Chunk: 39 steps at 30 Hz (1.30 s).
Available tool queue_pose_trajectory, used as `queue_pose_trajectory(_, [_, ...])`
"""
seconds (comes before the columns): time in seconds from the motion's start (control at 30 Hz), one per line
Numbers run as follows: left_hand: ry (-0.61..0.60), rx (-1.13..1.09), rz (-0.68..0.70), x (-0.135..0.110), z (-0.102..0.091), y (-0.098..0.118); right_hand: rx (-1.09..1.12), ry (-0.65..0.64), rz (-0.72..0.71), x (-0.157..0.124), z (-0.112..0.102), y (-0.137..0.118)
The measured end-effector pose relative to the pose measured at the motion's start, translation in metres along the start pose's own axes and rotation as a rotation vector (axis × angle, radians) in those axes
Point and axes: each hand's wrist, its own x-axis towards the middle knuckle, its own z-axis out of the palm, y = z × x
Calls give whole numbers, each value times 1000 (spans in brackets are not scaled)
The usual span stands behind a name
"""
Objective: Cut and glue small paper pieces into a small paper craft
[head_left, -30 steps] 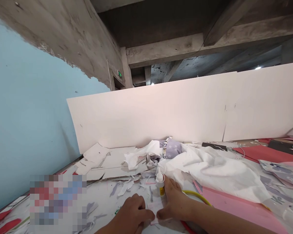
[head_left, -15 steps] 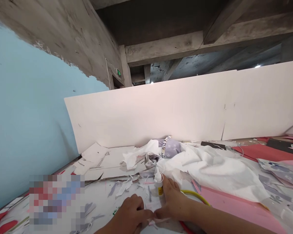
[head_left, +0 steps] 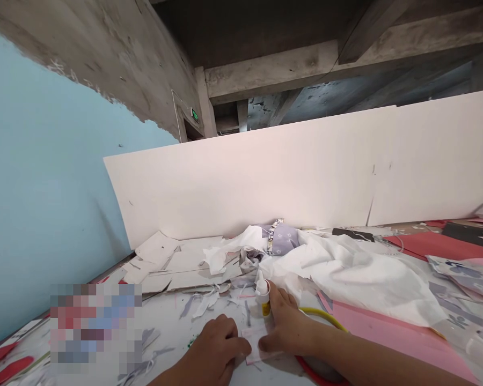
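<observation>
My left hand [head_left: 221,343] rests low on the table, its fingers curled and its thumb at the left edge of a small pale piece of paper with pink edging [head_left: 254,353]. Across from it, my right hand [head_left: 286,323] lies with its thumb spread from the fingers, the thumb tip at the same paper. A white glue bottle with a yellow label [head_left: 262,292] is just left of my right fingers; I cannot tell whether they touch it. The undersides of both hands are hidden.
Crumpled white cloth [head_left: 358,279] and a lilac floral bundle [head_left: 284,240] lie behind my hands. Cardboard [head_left: 193,262] is at left, pink sheet [head_left: 398,340] at right. A yellow-and-red hoop [head_left: 326,317] curves by my right forearm. A white board [head_left: 249,182] closes the back.
My thumbs have moved apart, showing more of the small paper between them. The glue bottle stays beside my right fingers. The view has shifted slightly.
</observation>
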Motion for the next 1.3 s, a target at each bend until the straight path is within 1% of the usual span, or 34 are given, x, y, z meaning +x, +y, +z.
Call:
queue_pose_trajectory(0.13, [-42, -22, -21, 1, -3, 3, 6, 18, -2, 1, 2, 3])
queue_pose_trajectory(0.27, [-12, -59, -54, 3, -9, 7, 17, 26, 4, 2, 5, 6])
queue_pose_trajectory(0.4, [-32, -72, -70, 1, -12, 11, 30, 40, 6, 4, 6, 7])
queue_pose_trajectory(0.53, [39, -118, -88, -3, -15, 13, 76, 41, -3, 4, 4, 6])
queue_pose_trajectory(0.67, [38, -140, -126, -3, -23, 18, 112, 56, -37, 2, 1, 5])
queue_pose_trajectory(0.77, [54, -126, -116, -3, -24, 19, 147, 130, -73, 4, 3, 6])
queue_pose_trajectory(0.87, [137, -80, -77, -5, -21, 16, 161, 220, -99, 10, 6, 8])
queue_pose_trajectory(0.93, [188, -48, -72, -7, -18, 13, 160, 243, -118, 14, 8, 9])
queue_pose_trajectory(1.0, [218, -50, -104, -8, -17, 13, 160, 245, -126, 17, 10, 10])
queue_pose_trajectory(1.07, [240, -115, -169, -8, -18, 14, 174, 261, -131, 19, 10, 11])
queue_pose_trajectory(1.17, [274, -326, -276, -5, -20, 16, 220, 328, -144, 14, 8, 10])
queue_pose_trajectory(1.23, [319, -481, -338, -2, -19, 16, 275, 383, -200, 7, 6, 7])
queue_pose_trajectory(1.3, [371, -584, -390, 0, -17, 16, 353, 399, -307, -2, 4, 2])
